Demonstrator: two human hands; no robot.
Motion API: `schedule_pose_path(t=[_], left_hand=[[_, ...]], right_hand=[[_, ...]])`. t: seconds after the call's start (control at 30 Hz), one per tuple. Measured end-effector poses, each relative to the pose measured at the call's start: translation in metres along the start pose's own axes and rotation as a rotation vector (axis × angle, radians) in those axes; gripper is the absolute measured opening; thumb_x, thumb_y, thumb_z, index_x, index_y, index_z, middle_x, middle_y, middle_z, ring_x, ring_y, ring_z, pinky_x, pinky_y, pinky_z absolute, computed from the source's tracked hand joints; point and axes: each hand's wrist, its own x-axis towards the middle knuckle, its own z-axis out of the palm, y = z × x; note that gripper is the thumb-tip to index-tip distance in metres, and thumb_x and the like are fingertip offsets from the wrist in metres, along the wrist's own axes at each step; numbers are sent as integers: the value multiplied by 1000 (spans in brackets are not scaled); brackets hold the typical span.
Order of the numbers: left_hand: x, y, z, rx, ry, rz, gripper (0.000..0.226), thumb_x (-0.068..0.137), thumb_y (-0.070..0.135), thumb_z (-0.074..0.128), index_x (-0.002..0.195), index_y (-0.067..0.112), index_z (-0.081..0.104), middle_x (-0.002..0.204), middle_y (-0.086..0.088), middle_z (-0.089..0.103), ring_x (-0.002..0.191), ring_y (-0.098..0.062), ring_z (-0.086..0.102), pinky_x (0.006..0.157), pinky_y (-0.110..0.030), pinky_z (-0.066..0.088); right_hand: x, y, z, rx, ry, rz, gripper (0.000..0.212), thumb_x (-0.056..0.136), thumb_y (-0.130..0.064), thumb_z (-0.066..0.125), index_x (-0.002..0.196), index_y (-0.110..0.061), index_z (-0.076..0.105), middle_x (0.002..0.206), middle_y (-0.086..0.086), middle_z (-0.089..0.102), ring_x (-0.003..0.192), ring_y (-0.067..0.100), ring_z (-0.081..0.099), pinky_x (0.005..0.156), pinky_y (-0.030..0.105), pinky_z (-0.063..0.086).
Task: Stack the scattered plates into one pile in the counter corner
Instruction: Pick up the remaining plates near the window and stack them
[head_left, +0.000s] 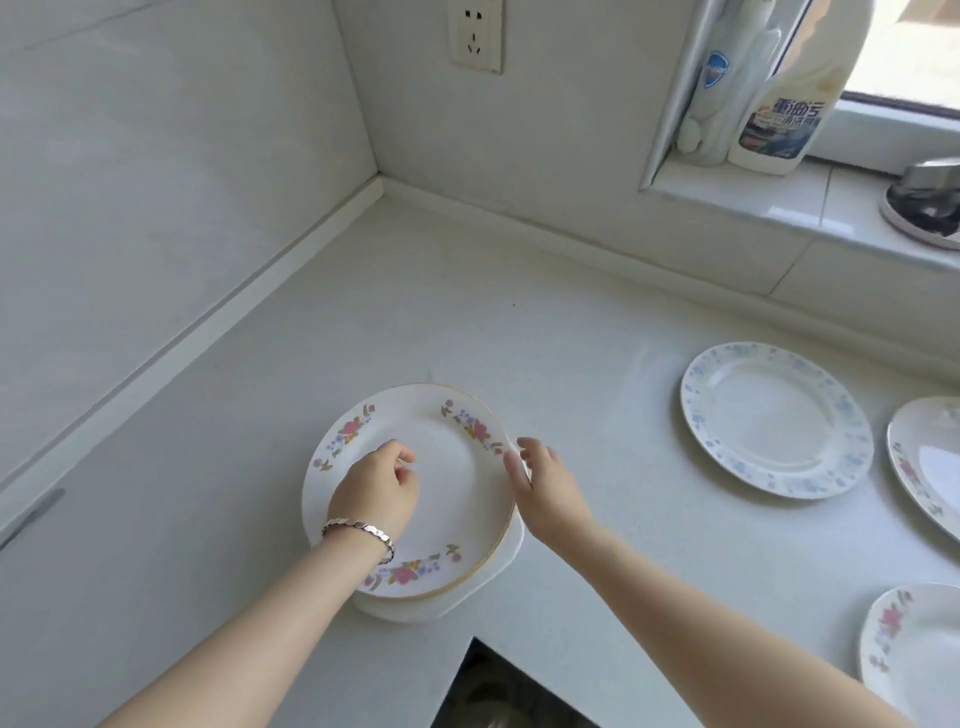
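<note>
The pink-flowered plate (447, 467) tops a small pile (501, 558) on the table (571, 338), short of the corner. The left hand (376, 493) hovers over it, fingers loosely curled, grasping nothing. The right hand (545, 488) lays nearly straight fingers against the plate's right rim.

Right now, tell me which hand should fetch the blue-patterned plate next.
Right. The right hand sits at the right rim of the pile, nearest the blue-patterned plate; the left hand is over the top floral plate, farther away.
</note>
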Motion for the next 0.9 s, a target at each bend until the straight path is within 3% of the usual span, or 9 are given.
schedule_pose_path(t=[0.13, 0.23, 0.33, 0.4, 0.5, 0.57, 0.67, 0.8, 0.9], left_hand=[[-2, 47, 30, -18, -106, 122, 26, 91, 10, 42, 108, 14, 61, 88, 2, 56, 82, -22, 55, 74, -24, 44], [-6, 94, 69, -26, -284, 176, 17, 89, 14, 42, 91, 19, 58, 84, -1, 61, 84, -28, 68, 78, -29, 53], [-9, 140, 119, 73, -445, 213, 16, 89, 19, 40, 88, 17, 57, 86, -4, 64, 90, -29, 69, 76, -30, 51], [-8, 169, 152, 78, -520, 158, 16, 88, 17, 40, 85, 14, 56, 86, -6, 64, 90, -29, 68, 78, -32, 51], [-7, 212, 201, -195, -613, -135, 18, 88, 11, 45, 69, 14, 45, 70, -8, 54, 79, -29, 59, 71, -30, 44], [-5, 238, 227, -420, -607, -330, 8, 87, 13, 52, 83, 6, 52, 78, -12, 56, 78, -28, 56, 69, -29, 43], [-5, 268, 254, -761, -514, -549, 14, 86, 13, 59, 98, 10, 53, 77, -10, 56, 64, -26, 53, 59, -29, 41], [-5, 283, 269, -965, -350, -689, 9, 88, 15, 60, 87, 8, 56, 70, -6, 54, 56, -20, 50, 60, -31, 50], [-6, 286, 271, -1014, -265, -622, 22, 93, 9, 52, 71, 11, 50, 68, -5, 53, 56, -18, 50, 32, -21, 47]], right_hand=[[-4, 48, -67, -155, -22, 137, 28, 93, -32, 42, 98, -13, 62, 100, 8, 69, 91, 28, 62, 80, 35, 50], [-17, 94, -124, -201, -30, 210, 24, 91, -27, 49, 105, -17, 65, 97, 0, 69, 84, 17, 58, 75, 25, 46], [-36, 134, -178, -248, 24, 292, 26, 91, -23, 49, 111, -14, 64, 101, 2, 68, 96, 20, 61, 79, 25, 44], [-43, 161, -207, -240, 78, 346, 27, 92, -21, 48, 112, -13, 63, 109, 5, 69, 101, 21, 61, 79, 25, 43], [-49, 200, -241, -191, 135, 401, 28, 92, -22, 47, 114, -14, 62, 109, 3, 69, 86, 15, 55, 72, 22, 39], [-51, 222, -258, -174, 142, 410, 28, 92, -21, 46, 114, -13, 62, 109, 4, 69, 84, 14, 54, 71, 23, 39], [-50, 247, -275, -152, 115, 431, 28, 92, -23, 43, 113, -16, 61, 104, -1, 67, 81, 16, 58, 71, 27, 46], [-45, 268, -289, -117, 88, 438, 28, 93, -25, 42, 112, -19, 60, 98, -5, 63, 85, 18, 61, 73, 29, 50], [-45, 274, -292, -105, 79, 427, 28, 92, -25, 42, 113, -19, 60, 104, -2, 66, 85, 16, 60, 71, 27, 47]])
